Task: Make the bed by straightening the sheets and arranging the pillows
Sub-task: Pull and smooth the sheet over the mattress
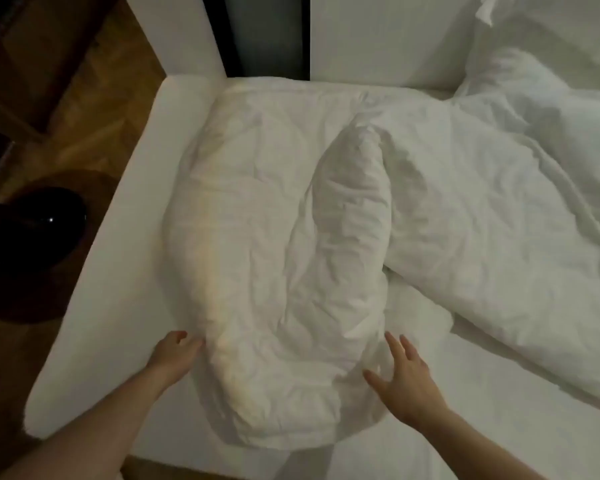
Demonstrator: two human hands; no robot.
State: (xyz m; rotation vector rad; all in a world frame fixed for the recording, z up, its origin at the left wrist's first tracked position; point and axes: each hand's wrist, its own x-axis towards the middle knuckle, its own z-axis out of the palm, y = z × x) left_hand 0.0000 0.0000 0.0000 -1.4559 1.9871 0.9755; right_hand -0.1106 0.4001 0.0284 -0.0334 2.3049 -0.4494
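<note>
A crumpled white duvet (267,258) lies folded on the left half of the bed, one thick fold bulging up along its right side. My left hand (175,351) touches the duvet's left edge near the front, fingers curled against the fabric. My right hand (407,375) rests with fingers spread on the duvet's right front edge. A second white duvet (492,216) sprawls across the right half of the bed. A white pillow (520,74) lies at the far right by the headboard. The white fitted sheet (499,420) shows at the front right.
The white bed frame edge (111,271) runs along the left side. Beyond it is wooden floor (94,98) with a dark round object (32,230) on a rug. White headboard panels (388,36) with a dark gap stand at the back.
</note>
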